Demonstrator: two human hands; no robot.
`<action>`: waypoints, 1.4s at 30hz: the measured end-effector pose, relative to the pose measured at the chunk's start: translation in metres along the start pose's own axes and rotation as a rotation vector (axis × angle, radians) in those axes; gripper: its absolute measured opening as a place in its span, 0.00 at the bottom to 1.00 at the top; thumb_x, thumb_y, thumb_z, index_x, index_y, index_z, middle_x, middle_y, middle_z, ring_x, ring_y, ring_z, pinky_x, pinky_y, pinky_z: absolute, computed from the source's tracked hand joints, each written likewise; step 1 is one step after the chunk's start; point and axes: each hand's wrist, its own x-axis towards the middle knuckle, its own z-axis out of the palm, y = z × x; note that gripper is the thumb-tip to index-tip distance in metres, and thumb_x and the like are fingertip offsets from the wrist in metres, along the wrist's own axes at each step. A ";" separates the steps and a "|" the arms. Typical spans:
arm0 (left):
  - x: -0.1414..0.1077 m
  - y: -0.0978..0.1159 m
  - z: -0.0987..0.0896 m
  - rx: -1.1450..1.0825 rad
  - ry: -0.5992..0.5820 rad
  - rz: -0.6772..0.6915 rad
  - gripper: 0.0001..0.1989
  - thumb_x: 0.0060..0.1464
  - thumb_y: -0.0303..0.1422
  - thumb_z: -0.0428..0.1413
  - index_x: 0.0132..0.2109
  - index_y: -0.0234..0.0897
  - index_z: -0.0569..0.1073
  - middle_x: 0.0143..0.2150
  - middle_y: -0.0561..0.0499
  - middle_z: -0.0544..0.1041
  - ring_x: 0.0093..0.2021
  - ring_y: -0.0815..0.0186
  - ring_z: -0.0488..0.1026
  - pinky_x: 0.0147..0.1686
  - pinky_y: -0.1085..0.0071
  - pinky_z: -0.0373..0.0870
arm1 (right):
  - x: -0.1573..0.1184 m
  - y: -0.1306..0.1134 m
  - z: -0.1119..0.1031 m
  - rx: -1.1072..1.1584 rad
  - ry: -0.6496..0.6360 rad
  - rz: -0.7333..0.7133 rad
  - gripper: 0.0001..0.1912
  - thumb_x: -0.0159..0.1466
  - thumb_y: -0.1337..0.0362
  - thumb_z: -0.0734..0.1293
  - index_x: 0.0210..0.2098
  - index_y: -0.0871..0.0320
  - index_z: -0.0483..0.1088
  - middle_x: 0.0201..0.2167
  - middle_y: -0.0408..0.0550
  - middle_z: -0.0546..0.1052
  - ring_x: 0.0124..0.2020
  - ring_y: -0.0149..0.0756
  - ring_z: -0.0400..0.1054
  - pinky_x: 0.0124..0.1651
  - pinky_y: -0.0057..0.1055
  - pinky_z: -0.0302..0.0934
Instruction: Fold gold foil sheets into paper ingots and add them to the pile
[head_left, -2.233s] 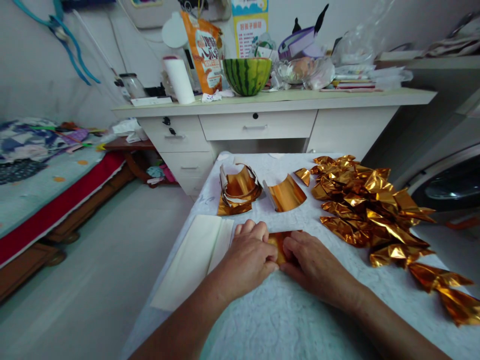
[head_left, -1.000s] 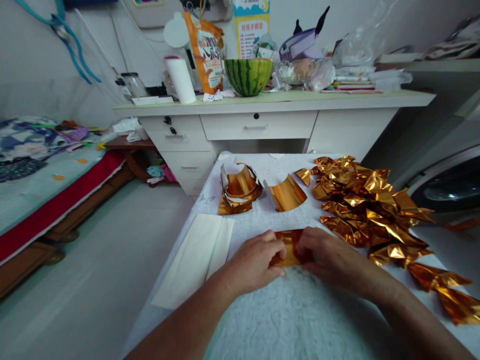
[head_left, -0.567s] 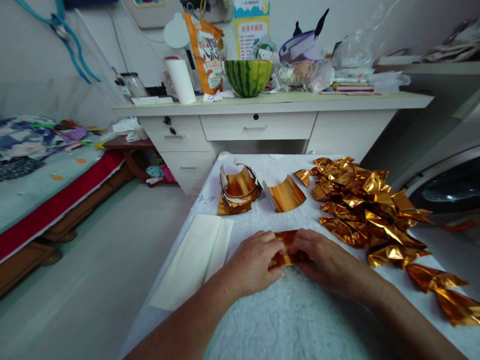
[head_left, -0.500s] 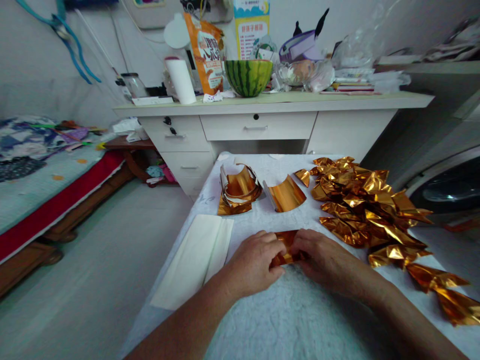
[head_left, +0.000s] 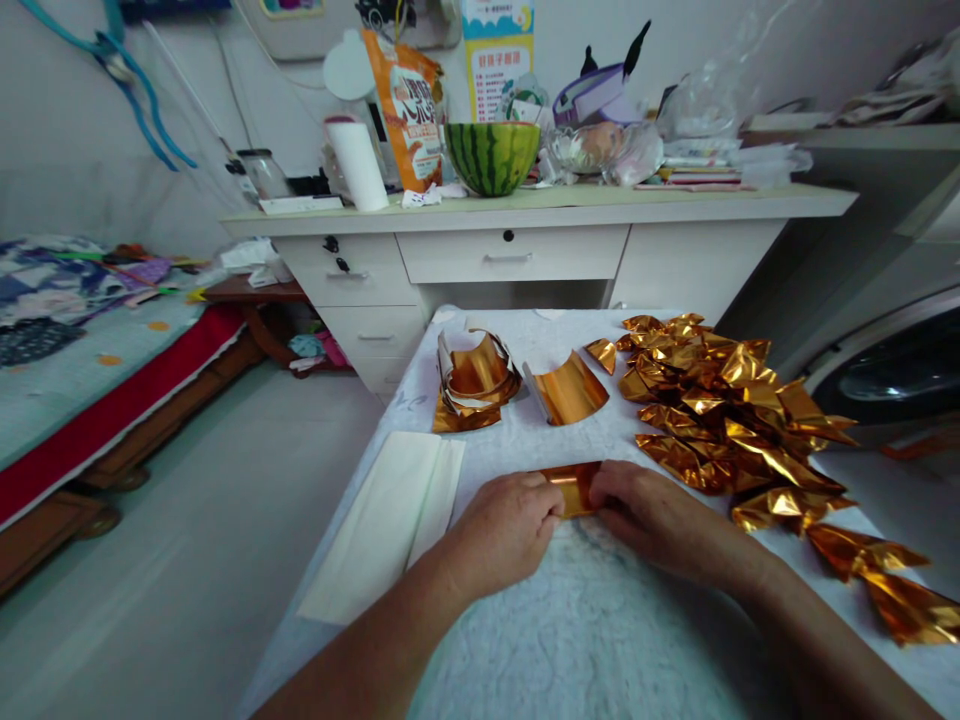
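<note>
A small sheet of copper-gold foil (head_left: pixel 574 488) lies between my two hands on the cloth-covered table. My left hand (head_left: pixel 514 525) grips its left end, thumb and fingers pressed together. At its right end my right hand (head_left: pixel 637 510) pinches the foil, the fingertips partly hidden. Beyond them a curved gold sheet (head_left: pixel 571 390) rests alone, and a stack of curled gold sheets (head_left: pixel 478 375) stands to its left. Folded white paper (head_left: pixel 382 520) lies left of my left hand. Several twisted gold foil pieces (head_left: pixel 735 400) are heaped on the right.
Behind the table (head_left: pixel 600 620) stands a white desk (head_left: pixel 514 255) carrying a watermelon half (head_left: pixel 491 158), an orange bag (head_left: pixel 409 115) and a paper roll (head_left: pixel 358 165). A bed (head_left: pixel 112 380) is at the left, a washing machine (head_left: pixel 892 350) at the right.
My hands have moved slightly apart along the foil, and more of its surface shows between them. The view has shifted a little.
</note>
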 end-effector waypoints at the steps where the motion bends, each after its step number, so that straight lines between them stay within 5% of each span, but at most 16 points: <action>1: 0.000 0.000 0.000 -0.003 -0.004 -0.014 0.06 0.59 0.27 0.50 0.32 0.37 0.68 0.33 0.54 0.72 0.35 0.67 0.70 0.35 0.72 0.62 | 0.000 0.000 -0.001 0.007 -0.011 0.007 0.08 0.63 0.72 0.60 0.28 0.58 0.67 0.32 0.46 0.73 0.33 0.33 0.65 0.36 0.28 0.57; 25: 0.000 0.001 0.001 -0.054 0.060 -0.310 0.05 0.56 0.29 0.53 0.31 0.39 0.71 0.32 0.54 0.78 0.34 0.65 0.73 0.33 0.71 0.59 | 0.007 0.011 -0.001 -0.181 -0.029 0.323 0.13 0.65 0.59 0.61 0.28 0.58 0.70 0.28 0.48 0.75 0.28 0.34 0.65 0.29 0.28 0.50; 42: 0.000 0.007 0.002 0.086 0.025 -0.370 0.05 0.58 0.31 0.53 0.34 0.39 0.72 0.34 0.51 0.78 0.37 0.61 0.74 0.35 0.68 0.62 | 0.010 0.010 0.001 -0.242 -0.026 0.327 0.11 0.65 0.62 0.61 0.30 0.58 0.72 0.33 0.50 0.78 0.32 0.37 0.70 0.33 0.29 0.54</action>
